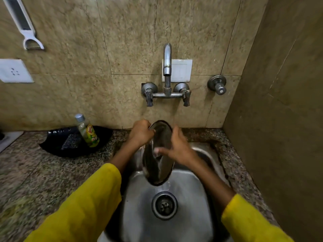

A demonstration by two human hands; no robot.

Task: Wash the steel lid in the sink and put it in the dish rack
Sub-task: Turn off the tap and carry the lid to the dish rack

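Observation:
The round steel lid [158, 170] is held upright on edge over the steel sink [190, 203], below the tap [167, 67]. My left hand [140, 132] grips its top rim. My right hand [176, 147] lies flat against the lid's face with fingers spread, slightly blurred. Water drips from the lid's bottom edge toward the drain [164, 205]. No dish rack is in view.
A green dish-soap bottle [87, 131] stands in a black tray [57, 147] with a scrub pad on the granite counter [35, 180] at left. Tap handles [149, 99] sit on the tiled wall. A side wall [283, 119] closes the right.

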